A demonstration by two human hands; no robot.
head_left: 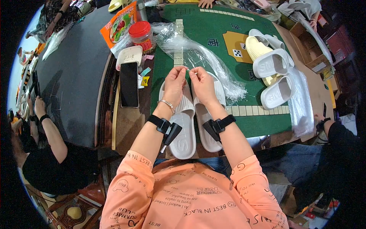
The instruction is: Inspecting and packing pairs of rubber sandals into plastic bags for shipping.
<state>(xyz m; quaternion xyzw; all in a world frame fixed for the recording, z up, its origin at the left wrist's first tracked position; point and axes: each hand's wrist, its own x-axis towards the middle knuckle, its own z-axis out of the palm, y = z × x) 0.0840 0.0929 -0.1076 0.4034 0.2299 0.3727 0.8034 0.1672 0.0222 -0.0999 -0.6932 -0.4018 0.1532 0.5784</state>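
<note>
Over a pair of light grey slide slippers, my left hand [175,84] and my right hand [203,84] meet with thumbs and fingertips pinched together. Something tiny and thin seems to be between them, too small to name. The left slipper [183,139] and the right slipper [207,138] lie side by side, toes away from me, partly covered by my hands and wrists. Just beyond and to the right, a bundle of thin clear plastic strands [213,63] spreads over the green mat [162,82], its small whitish ends [235,91] gathered beside the right slipper.
Left of the slippers lie a black phone [129,84], a whitish case [129,56], a red-lidded jar [140,31] and an orange packet [119,28]. Grey slippers [271,63] and a yellow slipper [254,47] are piled at right, near clear plastic bags [301,101]. Other people work around.
</note>
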